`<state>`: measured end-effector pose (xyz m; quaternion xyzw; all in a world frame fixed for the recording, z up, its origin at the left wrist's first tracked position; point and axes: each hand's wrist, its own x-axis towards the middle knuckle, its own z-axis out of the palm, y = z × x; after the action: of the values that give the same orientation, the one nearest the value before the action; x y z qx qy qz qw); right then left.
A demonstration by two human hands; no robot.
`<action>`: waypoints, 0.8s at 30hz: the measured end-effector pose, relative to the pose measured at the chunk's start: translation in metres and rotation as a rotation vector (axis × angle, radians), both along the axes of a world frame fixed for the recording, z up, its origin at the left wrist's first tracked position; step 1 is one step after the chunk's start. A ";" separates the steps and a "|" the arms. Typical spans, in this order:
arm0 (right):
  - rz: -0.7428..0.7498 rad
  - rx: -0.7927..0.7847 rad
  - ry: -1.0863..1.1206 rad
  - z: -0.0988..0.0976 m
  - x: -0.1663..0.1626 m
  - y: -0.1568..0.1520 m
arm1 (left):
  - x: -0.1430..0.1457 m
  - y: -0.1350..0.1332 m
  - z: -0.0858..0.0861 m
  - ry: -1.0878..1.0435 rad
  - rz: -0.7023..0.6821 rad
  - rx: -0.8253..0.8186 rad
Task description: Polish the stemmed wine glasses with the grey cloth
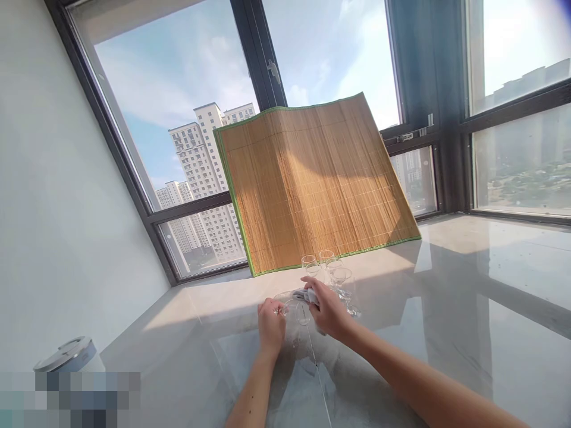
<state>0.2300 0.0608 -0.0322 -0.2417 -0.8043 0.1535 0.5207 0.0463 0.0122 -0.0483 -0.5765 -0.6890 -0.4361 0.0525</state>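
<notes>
My left hand (272, 324) is closed around the base end of a small clear stemmed glass (302, 314), which lies tilted sideways with its rim towards the right. A grey-white cloth (305, 295) is gripped in my right hand (329, 306), right at the glass; whether it touches the glass I cannot tell. Just behind my right hand, several more clear stemmed glasses (342, 274) stand upright close together on the glossy grey surface (366, 368). My right hand hides part of them.
A bamboo mat (312, 184) with green edging leans against the dark-framed window behind the glasses. At the lower left stands a white container with a grey lid (66, 352), partly blurred out. A white wall (53, 208) bounds the left side.
</notes>
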 end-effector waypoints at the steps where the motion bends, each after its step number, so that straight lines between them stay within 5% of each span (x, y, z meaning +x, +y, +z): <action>1: -0.010 -0.011 0.005 0.000 0.000 0.000 | -0.001 0.001 0.000 -0.027 -0.002 0.003; 7: -0.004 -0.038 -0.001 0.002 0.000 -0.007 | -0.001 0.006 -0.004 -0.199 -0.006 -0.053; 24: 0.081 0.143 -0.051 0.009 0.002 -0.015 | -0.002 0.001 -0.007 0.102 -0.035 -0.117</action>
<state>0.2315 0.0463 -0.0230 -0.1750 -0.8353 0.1106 0.5093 0.0438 0.0134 -0.0552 -0.6120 -0.6996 -0.3660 0.0464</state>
